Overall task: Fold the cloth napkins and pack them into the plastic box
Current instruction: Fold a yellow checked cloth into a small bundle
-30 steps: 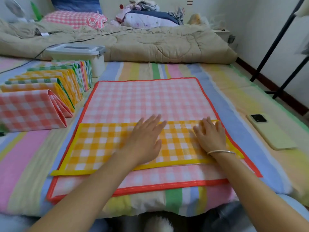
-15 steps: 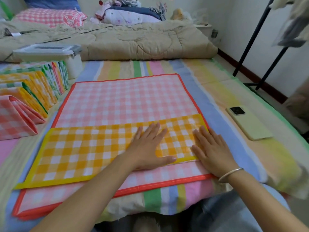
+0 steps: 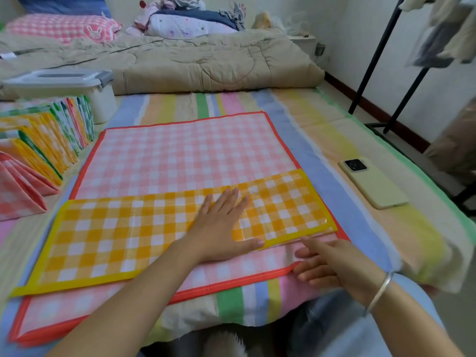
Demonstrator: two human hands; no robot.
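Observation:
A yellow checked napkin, folded into a long strip, lies across the near part of a flat pink checked napkin with an orange border. My left hand lies flat on the middle of the yellow strip, fingers straight. My right hand hovers with loosely bent fingers just off the strip's near right corner, over the pink napkin's front edge. A row of folded napkins stands at the left. Behind that row sits the plastic box with its grey lid on.
A pale green phone lies on the striped bedsheet at the right. A beige quilt and pillows fill the back. A black clothes rack stands beyond the bed's right edge.
My right hand has slid off the yellow strip toward me and now hangs near its right corner. My left hand stays flat on the strip. The view shifted right.

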